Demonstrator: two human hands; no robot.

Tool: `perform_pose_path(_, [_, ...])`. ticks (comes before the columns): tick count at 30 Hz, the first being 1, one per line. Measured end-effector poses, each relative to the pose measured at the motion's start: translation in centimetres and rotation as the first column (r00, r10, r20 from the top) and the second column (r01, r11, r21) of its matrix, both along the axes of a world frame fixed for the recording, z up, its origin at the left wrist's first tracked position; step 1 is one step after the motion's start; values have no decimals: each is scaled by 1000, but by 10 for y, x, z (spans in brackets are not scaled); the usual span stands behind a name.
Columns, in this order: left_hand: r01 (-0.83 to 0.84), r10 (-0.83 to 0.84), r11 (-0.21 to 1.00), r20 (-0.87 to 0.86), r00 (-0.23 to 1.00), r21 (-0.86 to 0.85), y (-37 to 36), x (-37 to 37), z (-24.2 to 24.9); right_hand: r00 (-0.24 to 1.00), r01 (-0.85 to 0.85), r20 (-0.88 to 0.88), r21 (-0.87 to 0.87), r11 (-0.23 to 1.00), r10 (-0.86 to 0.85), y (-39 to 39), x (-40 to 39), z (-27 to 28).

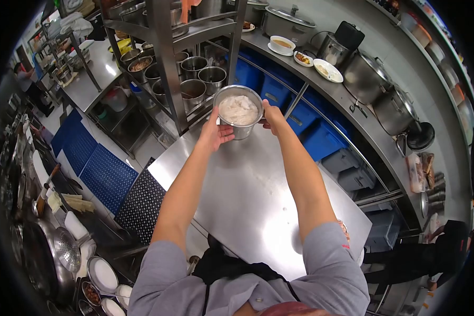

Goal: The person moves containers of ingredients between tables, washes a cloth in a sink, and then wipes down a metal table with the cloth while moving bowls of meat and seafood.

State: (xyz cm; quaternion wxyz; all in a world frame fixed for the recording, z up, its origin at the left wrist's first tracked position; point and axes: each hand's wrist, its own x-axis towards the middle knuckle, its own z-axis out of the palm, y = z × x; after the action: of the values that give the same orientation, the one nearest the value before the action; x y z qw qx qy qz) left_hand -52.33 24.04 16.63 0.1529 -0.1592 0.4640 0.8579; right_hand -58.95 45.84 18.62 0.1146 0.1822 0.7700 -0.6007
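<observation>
A round stainless steel pot is held between both hands at the far end of the steel worktable. Pale, whitish food in folded pieces fills it almost to the rim. My left hand grips the pot's near left side, fingers spread under its wall. On the right side, my right hand closes round the rim, its fingertips partly hidden behind the wall. Just beyond the pot stands a metal rack with several steel pots on its shelves.
A long counter along the right wall carries large lidded pots, a soup bowl and small plates. Blue bins sit under it. To the left are floor mats and a cooking line with a skimmer. A person stands at right.
</observation>
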Motion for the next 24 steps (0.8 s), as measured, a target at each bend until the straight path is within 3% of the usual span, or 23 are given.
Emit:
perform_pose_path(4, [-73, 63, 989, 77, 995, 128, 18, 39, -18, 988, -132, -64, 102, 986, 139, 23, 33, 16])
perform_pose_path(9, [350, -372, 909, 64, 926, 226, 84, 161, -32, 933, -348, -62, 115, 931, 356, 117, 134, 73])
perform_pose_path(11, [501, -530, 833, 75, 845, 233, 118, 218, -33, 930, -327, -107, 188, 926, 350, 167, 185, 79])
perform_pose_path(16, [639, -664, 738, 69, 744, 219, 165, 314, -30, 980, 59, -200, 407, 911, 26, 267, 346, 64])
perform_pose_path(18, [644, -665, 738, 56, 745, 203, 177, 327, -23, 983, 168, -140, 444, 880, -117, 306, 398, 40])
perform_pose_path(19, [648, -668, 735, 52, 742, 197, 182, 333, -21, 954, 288, -205, 425, 858, -219, 312, 424, 23])
perform_pose_path(21, [660, -677, 729, 46, 735, 182, 192, 342, -17, 946, 319, -53, 309, 896, -319, 312, 464, 5])
perform_pose_path(24, [678, -692, 717, 45, 721, 164, 206, 355, -14, 923, 377, 90, 0, 926, -375, 282, 494, 2])
